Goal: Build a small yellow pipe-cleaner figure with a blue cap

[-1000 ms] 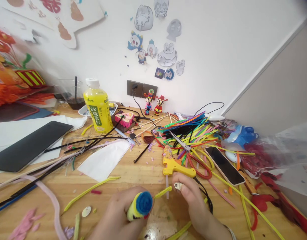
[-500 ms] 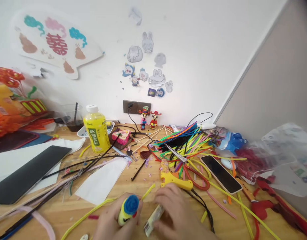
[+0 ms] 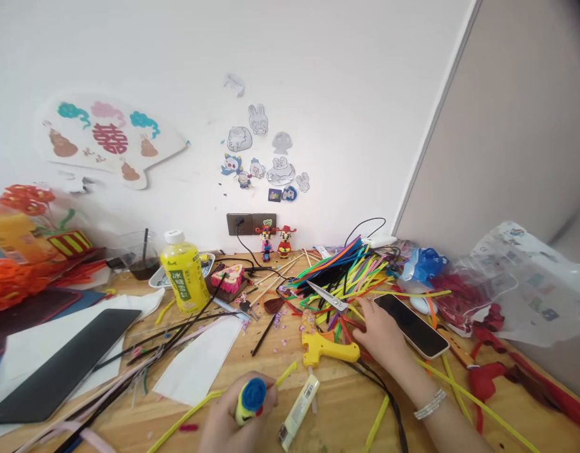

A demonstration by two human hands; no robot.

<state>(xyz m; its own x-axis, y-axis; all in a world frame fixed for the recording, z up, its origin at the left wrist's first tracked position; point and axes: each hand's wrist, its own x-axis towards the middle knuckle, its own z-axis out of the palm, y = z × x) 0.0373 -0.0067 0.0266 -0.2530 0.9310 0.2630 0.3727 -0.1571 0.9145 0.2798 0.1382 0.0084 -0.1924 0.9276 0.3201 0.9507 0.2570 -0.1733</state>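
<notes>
Pipe-cleaner roll (image 3: pixel 248 402), yellow with a blue coiled end, sits closed in our left hand (image 3: pixel 236 418), its long axis tilted with the blue end pointing up and rightward; fingers hide its lower part. A yellow chenille stem (image 3: pixel 286 374) pokes out past them. Just beside lies a pale tube (image 3: pixel 298 412). Our right hand (image 3: pixel 382 333), half open, rests beside the yellow hot glue gun (image 3: pixel 328 349); whether it grips anything among the tangled stems (image 3: pixel 340 277), we cannot tell.
</notes>
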